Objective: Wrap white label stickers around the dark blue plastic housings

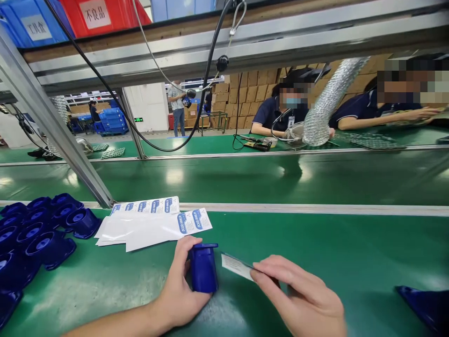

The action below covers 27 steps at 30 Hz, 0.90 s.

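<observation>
My left hand [185,285] is closed around a dark blue plastic part [204,269], a cup-like body with a flat flange on top, held just above or on the green bench; I cannot tell which. Between the thumb and fingers of my right hand [298,292] is a thin label [235,267] with small print on its pale face. Its free end points at the blue part, with a small gap between them. Behind my left hand lie label sheets [150,229], some strips largely blank and others bearing blue-and-white labels.
Several blue parts [42,238] crowd the bench at left, and another blue part [428,306] sits at the right edge. A metal post [70,112] and hanging black cable [210,61] stand ahead. Two co-workers [280,105] sit across the green conveyor belt [224,180].
</observation>
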{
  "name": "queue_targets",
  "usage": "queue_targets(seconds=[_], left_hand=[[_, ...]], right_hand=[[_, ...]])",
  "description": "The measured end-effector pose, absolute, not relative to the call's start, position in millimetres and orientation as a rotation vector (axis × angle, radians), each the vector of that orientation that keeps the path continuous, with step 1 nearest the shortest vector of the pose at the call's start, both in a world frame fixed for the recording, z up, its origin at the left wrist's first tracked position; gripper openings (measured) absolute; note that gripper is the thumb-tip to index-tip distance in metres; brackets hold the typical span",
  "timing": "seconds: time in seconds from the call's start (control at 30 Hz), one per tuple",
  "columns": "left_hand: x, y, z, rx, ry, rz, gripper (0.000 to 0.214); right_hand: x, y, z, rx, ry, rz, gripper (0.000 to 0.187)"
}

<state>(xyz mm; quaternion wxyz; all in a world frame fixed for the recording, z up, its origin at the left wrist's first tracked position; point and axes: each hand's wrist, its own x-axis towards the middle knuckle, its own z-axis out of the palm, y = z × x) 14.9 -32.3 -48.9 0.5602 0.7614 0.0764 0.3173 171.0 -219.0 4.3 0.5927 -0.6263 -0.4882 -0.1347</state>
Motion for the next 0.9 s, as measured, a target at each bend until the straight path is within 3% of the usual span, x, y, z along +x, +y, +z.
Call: queue_targets(seconds=[0.07, 0.17, 0.27, 0.9], left_hand=[[15.4, -34.0, -47.4, 1.827, 0.145, 0.762, 0.088], [15.6, -36.9, -45.7, 1.853, 0.108, 0.759, 0.092], [15.6, -38.8, -45.3, 1.829, 0.108, 0.754, 0.093], [14.7, -39.6, -38.5, 1.868, 0.08, 0.747, 0.084]], right_hand=[[170.8, -215.9, -2.3, -1.507, -0.964, -0.089, 0.009], [170.3, -210.2, -9.9, -1.524, -0.78, 0.226, 0.028], [165.6, -207.6, -10.9, -1.528, -0.705, 0.359, 0.033], [151.7, -210.3, -17.6, -1.621, -0.933, 0.35, 0.029]])
